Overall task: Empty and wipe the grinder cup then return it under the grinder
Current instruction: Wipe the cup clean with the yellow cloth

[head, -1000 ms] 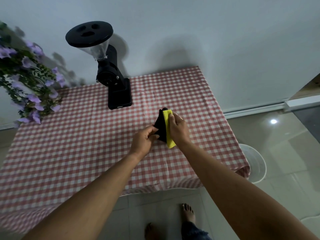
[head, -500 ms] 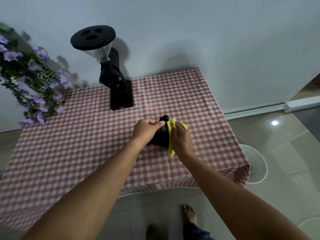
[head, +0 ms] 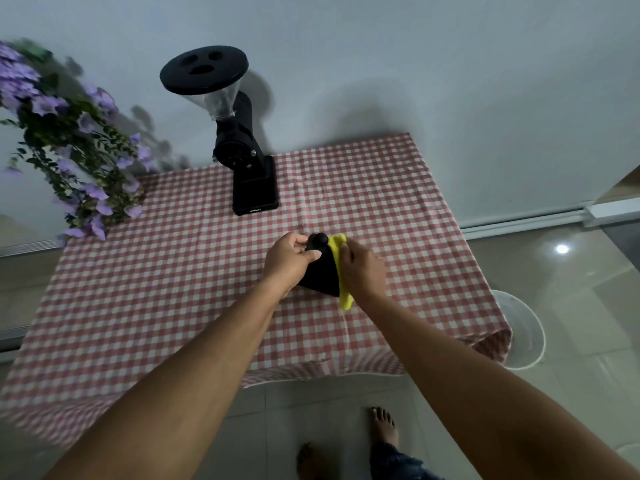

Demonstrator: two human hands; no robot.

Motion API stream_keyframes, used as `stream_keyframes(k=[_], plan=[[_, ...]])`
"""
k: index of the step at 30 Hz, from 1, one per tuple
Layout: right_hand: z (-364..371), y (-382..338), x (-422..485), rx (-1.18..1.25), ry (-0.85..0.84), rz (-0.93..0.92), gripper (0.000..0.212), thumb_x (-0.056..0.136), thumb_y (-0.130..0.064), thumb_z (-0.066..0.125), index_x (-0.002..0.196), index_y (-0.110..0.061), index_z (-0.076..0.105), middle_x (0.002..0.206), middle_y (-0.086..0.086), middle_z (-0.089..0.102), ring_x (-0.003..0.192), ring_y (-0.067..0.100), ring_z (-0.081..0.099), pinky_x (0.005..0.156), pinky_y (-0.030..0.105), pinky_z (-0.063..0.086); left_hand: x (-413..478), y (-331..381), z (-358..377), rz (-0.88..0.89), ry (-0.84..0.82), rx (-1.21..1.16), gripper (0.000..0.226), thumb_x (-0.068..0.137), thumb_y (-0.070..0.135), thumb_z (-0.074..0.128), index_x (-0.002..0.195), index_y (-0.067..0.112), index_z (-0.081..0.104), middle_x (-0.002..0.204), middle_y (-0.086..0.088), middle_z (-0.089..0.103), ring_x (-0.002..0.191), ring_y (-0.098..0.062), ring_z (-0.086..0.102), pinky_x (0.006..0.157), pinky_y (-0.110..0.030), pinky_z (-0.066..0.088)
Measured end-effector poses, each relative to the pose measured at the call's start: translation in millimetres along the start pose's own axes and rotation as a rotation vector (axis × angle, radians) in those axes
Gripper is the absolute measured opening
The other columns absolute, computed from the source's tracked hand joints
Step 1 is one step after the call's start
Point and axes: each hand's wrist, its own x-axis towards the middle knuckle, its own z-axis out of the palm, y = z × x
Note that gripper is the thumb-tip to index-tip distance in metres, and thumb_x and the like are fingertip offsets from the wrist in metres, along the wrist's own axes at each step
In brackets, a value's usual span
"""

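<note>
The black grinder cup point(head: 320, 271) is held over the middle of the checked tablecloth point(head: 173, 271). My left hand point(head: 289, 261) grips it from the left, thumb across its upper part. My right hand point(head: 363, 268) presses a yellow cloth point(head: 341, 268) against the cup's right side; the cloth hangs a little below the hand. The cup's inside is hidden. The black grinder point(head: 239, 150) with its clear hopper and round lid stands at the back of the table, its base plate bare.
A plant with purple flowers point(head: 69, 140) hangs over the table's back left corner. A white round bin point(head: 523, 330) stands on the tiled floor off the table's right corner. My bare feet point(head: 382, 427) are under the front edge. A wall runs behind.
My left hand has shifted its grip higher on the cup, which has turned and tilted. The yellow cloth has slid along the cup's right side under my right hand.
</note>
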Motion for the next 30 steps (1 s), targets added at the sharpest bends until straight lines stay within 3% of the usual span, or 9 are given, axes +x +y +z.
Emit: stream_keyframes(k=[3,6,8,13,18,20,24,26,30], plan=[[7,-8,-7,0.028,-0.003,-0.122,0.039,0.1,-0.036,0.036,0.12,-0.018,0.065,0.117,0.002,0.07,0.106,0.02,0.065,0.089,0.043,0.052,-3,-5,-3,0.054,-0.023,0.004,0.02,0.091,0.02,0.072,0.108,0.024,0.062,0.103,0.009,0.063,0.101,-0.012,0.062,0.082,-0.026,0.052],[-5,0,1,0.151,-0.086,0.118,0.037,0.099,-0.037,0.038,0.076,-0.02,0.062,0.072,-0.001,0.064,0.066,0.017,0.061,0.057,0.031,0.046,-7,-14,-9,0.101,-0.087,-0.001,0.022,0.091,0.019,0.07,0.11,0.027,0.064,0.107,0.001,0.072,0.102,-0.015,0.069,0.082,-0.028,0.057],[-11,1,9,0.168,-0.129,0.241,0.041,0.099,-0.036,0.039,0.064,-0.019,0.051,0.06,-0.003,0.051,0.055,0.013,0.048,0.049,0.027,0.036,-10,-17,-11,0.13,-0.093,-0.006,0.021,0.093,0.016,0.069,0.11,0.028,0.063,0.106,0.0,0.074,0.1,-0.014,0.07,0.077,-0.022,0.054],[-4,-17,5,0.197,-0.137,-0.007,0.037,0.102,-0.036,0.038,0.104,-0.015,0.068,0.086,0.001,0.067,0.077,0.015,0.059,0.063,0.03,0.04,-11,-20,-5,0.151,-0.086,-0.078,0.023,0.094,0.009,0.066,0.111,0.024,0.064,0.105,0.001,0.076,0.1,-0.015,0.072,0.085,-0.031,0.06],[-16,1,23,0.231,-0.175,0.256,0.039,0.1,-0.034,0.037,0.096,-0.009,0.067,0.08,0.004,0.062,0.077,0.021,0.058,0.066,0.034,0.042,-14,-16,-2,0.185,-0.104,-0.06,0.025,0.095,0.009,0.065,0.114,0.024,0.064,0.108,0.002,0.075,0.101,-0.009,0.07,0.082,-0.019,0.054],[-14,-6,22,0.199,-0.169,0.206,0.037,0.1,-0.034,0.038,0.096,-0.011,0.067,0.078,0.002,0.062,0.072,0.018,0.057,0.063,0.032,0.042,-13,-17,-2,0.186,-0.109,-0.074,0.025,0.095,0.007,0.064,0.11,0.027,0.063,0.107,0.004,0.074,0.101,-0.007,0.069,0.078,-0.016,0.055],[-8,-17,9,0.295,-0.185,0.002,0.036,0.101,-0.036,0.04,0.126,-0.024,0.063,0.108,0.001,0.071,0.097,0.017,0.064,0.083,0.037,0.051,-14,-21,-4,0.197,-0.118,-0.104,0.03,0.095,0.005,0.064,0.106,0.033,0.062,0.104,0.011,0.072,0.101,-0.002,0.068,0.075,-0.012,0.054],[-12,-11,9,0.286,-0.197,0.046,0.04,0.101,-0.039,0.038,0.132,-0.025,0.059,0.12,0.002,0.068,0.109,0.02,0.062,0.088,0.037,0.049,-14,-23,-4,0.192,-0.113,-0.091,0.03,0.095,0.007,0.064,0.109,0.033,0.061,0.105,0.01,0.071,0.103,-0.004,0.067,0.08,-0.015,0.053],[-20,1,12,0.318,-0.191,0.222,0.041,0.102,-0.04,0.038,0.133,-0.023,0.059,0.13,0.005,0.063,0.116,0.022,0.057,0.083,0.028,0.037,-11,-23,-9,0.15,-0.153,-0.01,0.042,0.091,0.012,0.067,0.127,0.033,0.057,0.126,0.001,0.064,0.115,-0.015,0.062,0.092,-0.028,0.056]])
